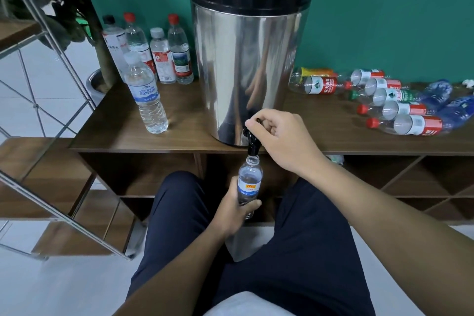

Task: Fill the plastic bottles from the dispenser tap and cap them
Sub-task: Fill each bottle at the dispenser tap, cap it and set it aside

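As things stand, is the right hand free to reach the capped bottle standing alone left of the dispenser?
Probably not yet: the right hand grips the tap lever, and the dispenser stands between it and that bottle.

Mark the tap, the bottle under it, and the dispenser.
tap point(252, 141), head view, on its black spout.
bottle point(250, 182), head view, on its label.
dispenser point(246, 64), head view, on its steel wall.

Soft, even indoor light falls from above me; shadows stay faint. The steel dispenser point(246, 72) in the upper middle carries streaky reflections. The wide lens bends the staircase rail point(51, 41) at left, and my forearms blur slightly at the bottom.
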A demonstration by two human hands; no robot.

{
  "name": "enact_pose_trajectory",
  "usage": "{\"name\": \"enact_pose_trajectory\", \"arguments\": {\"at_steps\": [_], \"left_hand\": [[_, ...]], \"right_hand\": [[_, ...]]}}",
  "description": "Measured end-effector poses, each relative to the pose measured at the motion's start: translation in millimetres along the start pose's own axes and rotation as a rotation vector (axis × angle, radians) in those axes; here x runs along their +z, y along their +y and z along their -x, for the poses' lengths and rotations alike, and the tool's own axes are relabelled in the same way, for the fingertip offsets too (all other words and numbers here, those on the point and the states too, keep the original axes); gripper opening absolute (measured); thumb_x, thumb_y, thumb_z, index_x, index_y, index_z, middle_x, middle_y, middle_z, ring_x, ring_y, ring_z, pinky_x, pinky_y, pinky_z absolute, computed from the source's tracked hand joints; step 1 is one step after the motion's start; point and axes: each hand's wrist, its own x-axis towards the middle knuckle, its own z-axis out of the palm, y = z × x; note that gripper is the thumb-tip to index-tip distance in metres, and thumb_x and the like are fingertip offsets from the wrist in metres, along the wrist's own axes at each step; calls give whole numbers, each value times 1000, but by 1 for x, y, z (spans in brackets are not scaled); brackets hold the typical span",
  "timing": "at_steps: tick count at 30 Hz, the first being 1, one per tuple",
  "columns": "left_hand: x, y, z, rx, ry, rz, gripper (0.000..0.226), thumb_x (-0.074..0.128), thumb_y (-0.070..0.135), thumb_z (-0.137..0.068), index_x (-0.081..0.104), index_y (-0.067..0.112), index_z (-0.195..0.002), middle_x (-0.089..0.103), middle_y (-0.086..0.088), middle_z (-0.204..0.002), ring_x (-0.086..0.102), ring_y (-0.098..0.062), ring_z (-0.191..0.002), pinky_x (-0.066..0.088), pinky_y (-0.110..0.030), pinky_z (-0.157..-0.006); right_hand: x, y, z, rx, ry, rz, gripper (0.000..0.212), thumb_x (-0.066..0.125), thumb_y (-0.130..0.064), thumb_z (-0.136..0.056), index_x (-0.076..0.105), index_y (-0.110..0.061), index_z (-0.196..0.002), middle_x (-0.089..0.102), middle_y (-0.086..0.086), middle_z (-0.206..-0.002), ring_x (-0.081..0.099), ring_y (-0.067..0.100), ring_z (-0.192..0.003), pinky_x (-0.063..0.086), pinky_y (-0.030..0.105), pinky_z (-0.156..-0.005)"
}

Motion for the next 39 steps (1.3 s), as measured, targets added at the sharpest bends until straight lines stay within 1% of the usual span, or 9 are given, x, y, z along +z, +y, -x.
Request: {"name": "enact_pose_trajectory", "arguments": {"at_steps": [3, 7, 11, 14, 23, 29, 31, 35, 39], "left_hand": [[2, 1, -1, 24, 26, 39, 62, 90, 22, -92, 54, 37, -141, 76, -5, -115, 74, -20, -101, 63, -44, -88], [2, 5, 1, 40, 43, 55, 71, 93, 17, -90, 55, 33, -148, 77, 3, -127, 75, -19, -118, 64, -37, -101], [1, 3, 1, 2, 63, 63, 70, 94, 11, -89, 57, 33, -145, 78, 2, -121, 78, -21, -112, 67, -38, -90], [2, 0, 0, -17, 63, 28, 68, 93, 11, -89, 59, 35, -143, 79, 2, -119, 79, -19, -111, 67, -45, -96], [1, -3, -1, -7, 75, -80, 65, 92, 11, -88, 61, 34, -140, 81, 8, -122, 78, -10, -115, 62, -46, -108], [1, -2, -1, -1, 79, -81, 63, 92, 12, -87, 63, 31, -139, 80, 6, -122, 78, -12, -114, 62, -50, -108], [1, 0, 0, 7, 79, -91, 63, 92, 12, -87, 63, 31, -140, 80, 7, -123, 78, -11, -115, 62, -49, -108], [1, 3, 3, 23, 70, -84, 63, 91, 12, -89, 63, 32, -142, 80, 8, -123, 77, -12, -116, 62, -47, -107], [1, 4, 5, 37, 72, -83, 64, 89, 10, -88, 63, 33, -142, 80, 7, -124, 77, -14, -116, 62, -47, -106]], "right_hand": [[0, 3, 3, 34, 12, -47, 23, 63, -30, -110, 75, -23, -92, 67, -2, -67, 62, 16, -64, 53, 42, -69], [0, 2, 6, 98, 35, -140, 24, 60, -23, -110, 77, -21, -92, 68, -8, -69, 64, 15, -68, 52, 34, -70], [3, 11, 6, 173, 55, -240, 26, 56, -20, -111, 77, -20, -96, 66, -7, -67, 63, 13, -65, 48, 24, -64], [5, 18, 6, 196, 48, -291, 27, 54, -19, -112, 77, -19, -99, 67, -12, -68, 61, 5, -64, 45, 19, -65], [16, 43, 15, 349, 57, -520, 30, 50, -15, -115, 79, -13, -109, 71, 10, -77, 56, 21, -66, 46, 37, -63], [36, 71, 48, 422, 142, -447, 60, 44, -68, -111, 79, -19, -104, 78, 9, -94, 67, 18, -79, 58, 44, -77], [46, 82, 62, 403, 127, -409, 59, 42, -74, -106, 79, -27, -110, 79, 2, -102, 72, 17, -90, 62, 47, -86], [67, 98, 82, 368, -27, -380, 37, 53, -60, -110, 76, -35, -125, 79, -14, -122, 72, 6, -117, 60, 43, -103], [78, 104, 92, 375, -124, -416, 27, 60, -34, -115, 71, -30, -139, 79, -16, -126, 72, -1, -118, 54, 18, -98]]}}
